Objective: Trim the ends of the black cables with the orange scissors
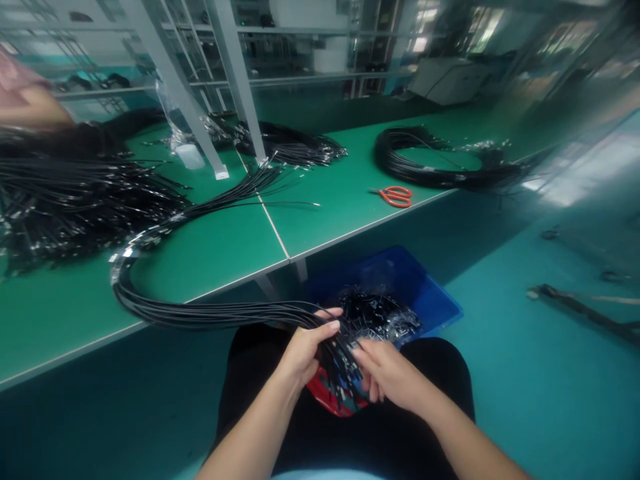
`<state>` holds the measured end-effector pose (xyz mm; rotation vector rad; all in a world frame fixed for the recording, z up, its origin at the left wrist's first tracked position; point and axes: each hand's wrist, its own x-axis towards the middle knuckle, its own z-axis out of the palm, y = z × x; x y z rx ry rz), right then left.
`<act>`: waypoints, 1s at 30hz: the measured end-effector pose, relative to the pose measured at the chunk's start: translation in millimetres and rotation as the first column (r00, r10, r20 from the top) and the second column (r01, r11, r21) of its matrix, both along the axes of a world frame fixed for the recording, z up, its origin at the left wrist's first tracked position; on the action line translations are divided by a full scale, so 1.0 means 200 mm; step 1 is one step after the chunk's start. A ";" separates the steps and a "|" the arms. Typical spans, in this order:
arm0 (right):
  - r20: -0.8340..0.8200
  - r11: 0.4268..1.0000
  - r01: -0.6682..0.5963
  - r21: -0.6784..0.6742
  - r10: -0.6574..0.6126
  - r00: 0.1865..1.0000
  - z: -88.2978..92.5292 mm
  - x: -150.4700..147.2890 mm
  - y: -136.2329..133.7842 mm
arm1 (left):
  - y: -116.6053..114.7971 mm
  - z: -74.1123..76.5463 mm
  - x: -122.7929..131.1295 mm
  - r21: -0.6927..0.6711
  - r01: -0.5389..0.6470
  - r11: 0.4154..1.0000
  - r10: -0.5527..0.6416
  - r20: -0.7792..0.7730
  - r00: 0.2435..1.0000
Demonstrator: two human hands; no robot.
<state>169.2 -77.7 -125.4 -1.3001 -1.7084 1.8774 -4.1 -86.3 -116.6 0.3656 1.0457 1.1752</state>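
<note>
A bundle of thin black cables curves off the green table down to my lap. My left hand is closed around the bundle near its end, thumb and fingers wrapped over the wires. My right hand is closed too, pinching at the cable ends just beside the left hand. Under both hands lies a red object, partly hidden. A blue bin with black and shiny small parts stands on the floor right behind my hands.
Orange-handled scissors lie near the table's front edge. More black cable coils and piles cover the table. Slanted metal frame legs stand mid-table. Another person's arm shows at far left. Teal floor lies to the right.
</note>
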 end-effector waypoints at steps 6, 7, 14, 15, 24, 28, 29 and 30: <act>-0.052 0.997 0.016 -0.082 -0.020 0.998 0.04 0.01 -0.04 | 0.02 -0.03 0.01 -0.003 -0.053 0.999 0.053 -0.025 0.998; -0.076 0.992 0.009 -0.123 -0.018 0.997 0.05 0.03 -0.05 | 0.03 -0.04 -0.01 -0.012 -0.076 0.997 0.075 -0.038 0.996; -0.224 0.942 0.060 -0.330 -0.140 0.965 0.10 0.16 -0.07 | 0.06 -0.06 -0.10 -0.071 -0.200 0.977 0.193 -0.094 0.977; -0.228 0.939 0.089 -0.333 -0.171 0.958 0.08 0.14 -0.07 | 0.06 -0.04 -0.09 -0.074 -0.200 0.977 0.193 -0.089 0.977; -0.201 0.949 0.257 -0.183 -0.292 0.935 0.05 -0.07 -0.03 | 0.05 -0.02 -0.02 -0.087 -0.230 0.969 0.224 -0.078 0.971; -0.235 0.936 0.261 -0.236 -0.316 0.919 0.06 -0.07 -0.02 | 0.02 -0.02 -0.02 -0.107 -0.172 0.979 0.170 -0.029 0.985; -0.248 0.930 0.250 -0.270 -0.318 0.915 0.06 -0.07 -0.02 | 0.01 -0.02 -0.02 -0.111 -0.159 0.981 0.157 -0.023 0.987; -0.258 0.923 0.239 -0.302 -0.320 0.912 0.06 -0.08 -0.02 | 0.01 -0.02 -0.02 -0.112 -0.151 0.982 0.149 -0.025 0.988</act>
